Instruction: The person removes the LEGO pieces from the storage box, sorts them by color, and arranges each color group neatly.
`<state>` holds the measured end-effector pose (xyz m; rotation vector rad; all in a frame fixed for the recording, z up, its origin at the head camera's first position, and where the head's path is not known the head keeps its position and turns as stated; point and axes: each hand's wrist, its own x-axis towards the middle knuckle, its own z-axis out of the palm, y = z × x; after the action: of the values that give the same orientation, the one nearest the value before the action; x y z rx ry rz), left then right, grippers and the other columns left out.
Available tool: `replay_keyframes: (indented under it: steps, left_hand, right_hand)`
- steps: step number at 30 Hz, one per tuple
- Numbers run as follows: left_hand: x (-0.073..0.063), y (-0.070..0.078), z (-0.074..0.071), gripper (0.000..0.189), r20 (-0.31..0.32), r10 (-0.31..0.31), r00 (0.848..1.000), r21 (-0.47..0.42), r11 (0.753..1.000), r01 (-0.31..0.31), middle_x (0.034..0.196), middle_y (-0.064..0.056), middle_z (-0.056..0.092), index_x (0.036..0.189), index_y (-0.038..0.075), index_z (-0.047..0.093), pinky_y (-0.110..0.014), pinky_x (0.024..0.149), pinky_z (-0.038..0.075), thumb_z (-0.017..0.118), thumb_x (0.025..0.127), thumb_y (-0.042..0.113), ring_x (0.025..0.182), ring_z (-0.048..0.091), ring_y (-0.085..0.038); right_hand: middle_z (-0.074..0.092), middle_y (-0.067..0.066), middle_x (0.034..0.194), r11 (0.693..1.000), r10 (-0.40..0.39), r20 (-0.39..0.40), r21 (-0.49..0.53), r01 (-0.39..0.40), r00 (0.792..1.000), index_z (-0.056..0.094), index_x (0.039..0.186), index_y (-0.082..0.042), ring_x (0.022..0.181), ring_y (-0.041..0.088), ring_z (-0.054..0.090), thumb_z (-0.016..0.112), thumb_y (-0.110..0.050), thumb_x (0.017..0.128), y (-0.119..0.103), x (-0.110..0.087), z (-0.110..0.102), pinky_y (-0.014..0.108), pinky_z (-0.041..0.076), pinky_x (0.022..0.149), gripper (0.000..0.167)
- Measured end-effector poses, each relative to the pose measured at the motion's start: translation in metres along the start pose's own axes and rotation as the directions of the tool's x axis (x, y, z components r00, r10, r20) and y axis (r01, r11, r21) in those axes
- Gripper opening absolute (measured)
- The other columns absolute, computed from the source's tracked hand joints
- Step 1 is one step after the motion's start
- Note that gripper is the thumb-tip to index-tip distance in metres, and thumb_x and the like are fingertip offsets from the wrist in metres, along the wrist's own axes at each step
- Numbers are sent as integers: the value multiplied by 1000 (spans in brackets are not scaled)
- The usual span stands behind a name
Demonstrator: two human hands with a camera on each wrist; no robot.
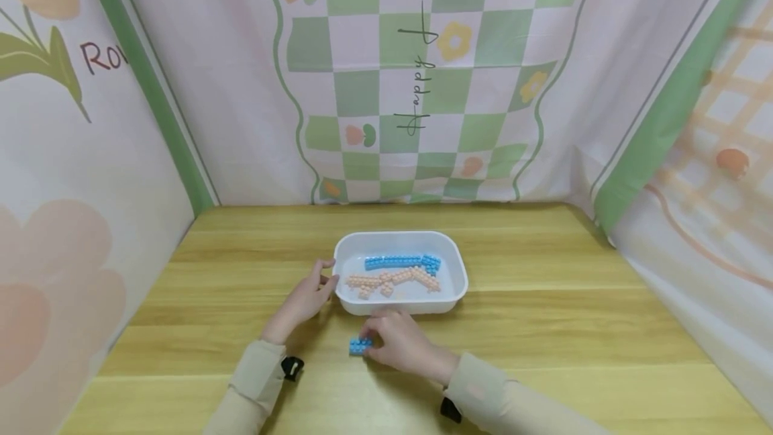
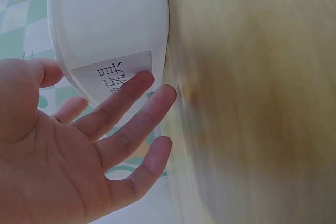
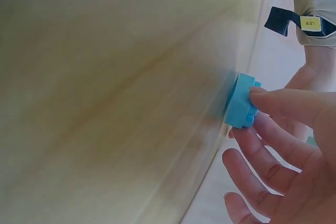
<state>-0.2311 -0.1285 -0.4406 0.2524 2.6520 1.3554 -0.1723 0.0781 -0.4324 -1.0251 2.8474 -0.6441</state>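
My right hand (image 1: 401, 341) pinches a blue toy building block (image 1: 357, 346) low over the table, in front of the white tub (image 1: 398, 309). From the right wrist view, the thumb lies on the studded side of the block (image 3: 241, 103) and the fingertips are at its lower end. At the tub's left end is my left hand (image 1: 309, 295), with thumb and fingertips right at the rim and wall. Its fingers are spread and gently bent in the left wrist view, near a label (image 2: 118, 74) on the tub's side.
Inside the tub lie a long row of joined blue blocks (image 1: 395, 262) and several joined and loose peach blocks (image 1: 401, 277). The tub stands on a wood-grain table (image 1: 543, 301). Patterned curtains (image 1: 417, 86) hang behind the table and along both sides.
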Motion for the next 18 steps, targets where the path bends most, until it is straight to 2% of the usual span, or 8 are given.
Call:
replay_keyframes:
  steps: [12, 18]
  left_hand:
    - [-1, 0, 0, 42, -7, 5, 1000, 1, 1000, -5, 117, -19, 61, 139, 11, 35, -31, 69, 54, 42, 101, 26, 94, 64, -26]
    - [0, 0, 0, 42, -8, -5, 1000, 3, 1000, 5, 118, -19, 61, 140, 13, 35, -31, 70, 54, 41, 101, 28, 93, 64, -25]
  right_hand:
    - [64, -11, 84, 1000, -2, 21, -25, 2, 1000, 71, 92, -18, 75, 1, 54, 78, -23, 74, -1, 0, 1, 21, 45, 75, 19]
    - [64, -11, 84, 999, -2, 32, -47, 3, 999, 71, 96, -18, 75, 0, 52, 78, -25, 74, -1, 0, 1, 26, 44, 77, 25]
